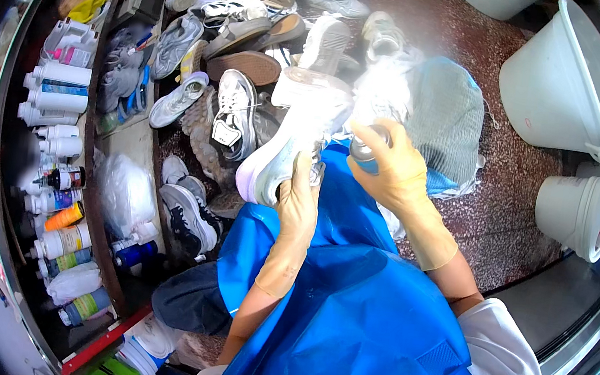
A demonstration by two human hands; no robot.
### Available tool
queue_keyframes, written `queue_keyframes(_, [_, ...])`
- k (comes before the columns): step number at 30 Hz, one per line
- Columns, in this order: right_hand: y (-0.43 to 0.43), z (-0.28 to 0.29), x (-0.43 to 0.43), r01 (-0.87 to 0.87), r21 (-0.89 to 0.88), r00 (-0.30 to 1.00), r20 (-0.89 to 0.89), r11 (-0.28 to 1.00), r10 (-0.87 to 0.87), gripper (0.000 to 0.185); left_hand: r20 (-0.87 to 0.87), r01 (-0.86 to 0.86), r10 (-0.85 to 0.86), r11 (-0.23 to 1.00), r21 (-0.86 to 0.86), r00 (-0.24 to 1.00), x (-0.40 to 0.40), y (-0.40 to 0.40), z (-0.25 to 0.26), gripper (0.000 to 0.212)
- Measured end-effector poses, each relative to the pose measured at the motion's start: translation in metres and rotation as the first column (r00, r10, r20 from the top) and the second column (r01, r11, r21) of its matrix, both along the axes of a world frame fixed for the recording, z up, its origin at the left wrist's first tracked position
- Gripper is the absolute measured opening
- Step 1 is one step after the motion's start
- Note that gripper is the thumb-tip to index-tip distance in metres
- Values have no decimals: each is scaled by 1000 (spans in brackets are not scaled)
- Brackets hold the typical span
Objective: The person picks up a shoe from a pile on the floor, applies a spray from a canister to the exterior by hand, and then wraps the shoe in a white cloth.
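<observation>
My left hand (297, 204), in a pale latex glove, grips a white sneaker (263, 169) near its ankle opening, with the thick sole turned to the left. Opposite it, my gloved right hand (398, 171) is wrapped around an aerosol can (364, 153) with a blue lower part. White spray mist hangs between can and shoe and spreads towards the back, blurring the sneaker's toe. Below both hands a blue apron (351, 317) covers my lap. A grey-green mesh fabric bundle (448, 121) lies just beyond my right hand.
Many shoes are piled on the speckled floor (496, 234), including a brown-soled shoe (244, 66) and a black-and-white sneaker (189, 219). Shelves of bottles (66, 80) and a clear plastic bag (128, 194) line the left. A large white tub (559, 90) and lidded bucket (569, 212) stand right.
</observation>
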State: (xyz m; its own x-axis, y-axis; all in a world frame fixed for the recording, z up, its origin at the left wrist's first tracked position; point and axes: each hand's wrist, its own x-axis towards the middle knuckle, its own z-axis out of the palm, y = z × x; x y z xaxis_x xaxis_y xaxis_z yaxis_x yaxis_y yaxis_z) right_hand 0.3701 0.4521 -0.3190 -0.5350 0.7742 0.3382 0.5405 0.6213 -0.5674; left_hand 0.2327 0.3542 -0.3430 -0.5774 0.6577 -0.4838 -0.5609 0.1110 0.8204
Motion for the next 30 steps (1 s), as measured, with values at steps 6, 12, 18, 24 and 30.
queue_keyframes(6, [8,3,5,108,-60,994,10,992,-108,63,-225,29,-24,999,20,974,1,0,-7,40])
queue_keyframes(12, [-2,8,-2,-28,-33,999,-15,999,28,61,-456,105,-99,994,-14,884,2,1,-7,37])
queue_keyframes(18, [13,6,0,97,-20,995,0,995,-97,63,-528,128,-125,991,-31,840,1,2,-4,33])
queue_keyframes(24, [11,8,0,106,-74,994,6,992,-105,64,-465,61,-71,997,-36,882,4,3,2,32])
queue_keyframes(30, [12,6,1,131,-103,991,33,986,-128,63,-382,42,-48,999,-24,923,-1,-2,-7,35])
